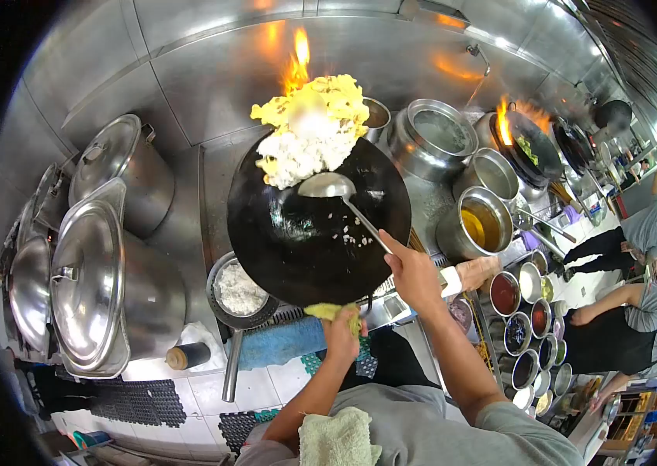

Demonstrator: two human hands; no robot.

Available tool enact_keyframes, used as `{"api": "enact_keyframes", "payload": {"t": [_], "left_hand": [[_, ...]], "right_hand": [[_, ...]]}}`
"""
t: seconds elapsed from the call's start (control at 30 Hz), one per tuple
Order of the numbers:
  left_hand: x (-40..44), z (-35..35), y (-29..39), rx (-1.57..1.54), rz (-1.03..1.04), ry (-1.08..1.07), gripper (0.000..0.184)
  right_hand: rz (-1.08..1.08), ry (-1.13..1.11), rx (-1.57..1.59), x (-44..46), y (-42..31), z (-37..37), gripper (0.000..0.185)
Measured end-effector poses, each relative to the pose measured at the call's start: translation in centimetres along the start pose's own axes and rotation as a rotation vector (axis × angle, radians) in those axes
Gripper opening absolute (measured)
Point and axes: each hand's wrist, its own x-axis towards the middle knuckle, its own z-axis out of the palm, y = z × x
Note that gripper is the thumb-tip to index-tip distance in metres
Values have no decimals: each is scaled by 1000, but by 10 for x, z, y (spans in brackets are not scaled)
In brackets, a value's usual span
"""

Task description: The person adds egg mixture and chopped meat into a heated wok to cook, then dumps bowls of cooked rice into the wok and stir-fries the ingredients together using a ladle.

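My right hand (pixel 414 272) is closed round the handle of a metal ladle (pixel 327 185), whose bowl is over the black wok (pixel 297 248). My left hand (pixel 341 332) grips a yellow-green cloth (pixel 336 312) at the wok's near edge. White rice and yellow egg (pixel 309 128) are bunched at the wok's far side, partly above its rim, with a flame behind them. A few rice grains stick to the wok's dark inside. Left of the wok, a strainer of white rice (pixel 240 290) rests on a pan with a long handle.
Large lidded pots (pixel 115 272) stand at the left. Right of the wok are metal pots, one holding yellow liquid (pixel 480 225), and several sauce containers (pixel 505 293). Another wok (pixel 530 147) has flames beside it. Two people (pixel 616 326) are at the right.
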Motion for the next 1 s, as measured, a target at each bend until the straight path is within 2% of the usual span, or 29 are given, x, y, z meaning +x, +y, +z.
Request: {"api": "enact_keyframes", "payload": {"t": [0.03,0.1,0.13,0.33,0.47,0.57,0.63,0.7,0.8,0.87,1.0], "left_hand": [[9,9,9,-36,-9,52,25],[46,21,37,-57,43,-92,12],[55,35,51,-35,12,-67,10],[-1,61,76,-83,-92,25,16],[51,61,84,-59,-35,-7,15],[80,28,63,65,-52,-31,14],[64,5,30,60,4,-29,12],[40,-3,14,41,24,-45,11],[36,-1,13,47,33,-94,17],[71,1,18,-37,15,-56,15],[97,44,71,47,8,3,20]], "right_hand": [[0,-16,18,-6,5,-3,48],[5,-56,56,-24,17,-6,43],[10,-67,44,-34,16,-12,40],[68,-250,-57,-87,-24,-95,40],[6,-188,-184,-41,-27,-61,40],[4,-90,-172,9,-13,-4,42],[37,-24,-169,24,-21,14,43],[-29,59,-55,20,-11,24,46],[-67,50,38,7,3,17,49],[-83,56,125,-7,10,11,47],[-8,-7,180,-37,1,-14,46]]}}
